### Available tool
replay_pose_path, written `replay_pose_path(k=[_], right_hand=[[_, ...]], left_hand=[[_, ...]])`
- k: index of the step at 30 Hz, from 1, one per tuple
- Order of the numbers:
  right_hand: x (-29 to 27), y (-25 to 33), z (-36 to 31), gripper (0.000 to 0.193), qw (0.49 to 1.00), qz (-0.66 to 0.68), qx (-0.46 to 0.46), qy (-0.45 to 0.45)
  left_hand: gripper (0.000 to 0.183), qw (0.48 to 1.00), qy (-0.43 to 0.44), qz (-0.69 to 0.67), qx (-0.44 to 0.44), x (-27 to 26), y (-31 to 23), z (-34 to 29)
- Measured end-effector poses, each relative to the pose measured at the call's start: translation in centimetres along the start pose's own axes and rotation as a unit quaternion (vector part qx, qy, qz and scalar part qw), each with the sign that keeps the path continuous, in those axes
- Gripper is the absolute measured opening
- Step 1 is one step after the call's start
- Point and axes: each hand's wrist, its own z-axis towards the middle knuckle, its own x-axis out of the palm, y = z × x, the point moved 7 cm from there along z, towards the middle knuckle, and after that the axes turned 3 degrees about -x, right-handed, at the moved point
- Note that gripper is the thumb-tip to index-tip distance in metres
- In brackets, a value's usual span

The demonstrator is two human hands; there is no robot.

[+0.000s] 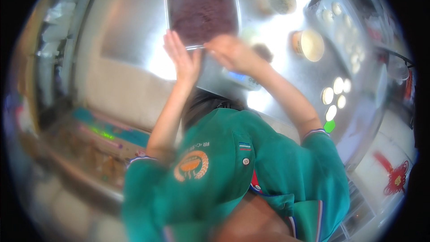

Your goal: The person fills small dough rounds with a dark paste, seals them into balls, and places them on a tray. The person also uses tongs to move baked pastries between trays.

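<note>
A rectangular tray [167, 0] with a pale rim, filled with a dark reddish-brown paste [201, 6], lies on the metal table. At its near left corner is my left hand [182, 62], fingers stretched out and touching the rim. My right hand [234, 53] is beside the near edge, its fingers curled together and their tips at the rim; motion blur hides what they pinch. Below my right wrist sits a scale [237, 76] with a lit blue display. A dark brown lump [263, 52] shows just beyond my right forearm.
Right of the tray stand a round tub with greyish contents [280, 0] and a paper tub with pale contents [311, 45]. Several pale dough rounds [328, 95] lie on the right side of the table. A tray with more rounds [328, 15] is farther right.
</note>
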Motion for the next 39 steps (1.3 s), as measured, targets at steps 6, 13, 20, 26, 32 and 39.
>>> replay_pose_path(k=[6,13,20,26,32,39], right_hand=[[-4.2,-3.2,-5.0,0.019,0.919,0.217,0.283,-0.169],[-14.1,2.3,-11.9,0.018,0.952,-0.067,0.219,-0.2],[-13.2,2.4,-16.0,0.026,0.954,-0.134,0.196,-0.183],[-14.9,2.8,-18.5,0.023,0.923,-0.134,0.243,-0.268],[-13.9,1.5,-18.7,0.02,0.884,0.001,0.301,-0.358],[-13.0,1.6,-14.8,0.017,0.906,-0.002,0.267,-0.329]], left_hand=[[0.084,1.0,0.005,0.031,0.005,0.4,-2.1,0.9],[0.061,0.959,0.111,-0.204,0.161,5.1,-13.1,1.6],[0.057,0.941,0.25,-0.216,0.079,14.0,-13.5,-0.5],[0.059,0.895,0.224,-0.373,-0.093,11.4,-13.0,-0.1],[0.041,0.963,0.095,-0.246,0.054,5.9,-13.6,2.5],[0.015,0.981,0.066,-0.136,0.124,2.7,-11.8,3.4]])
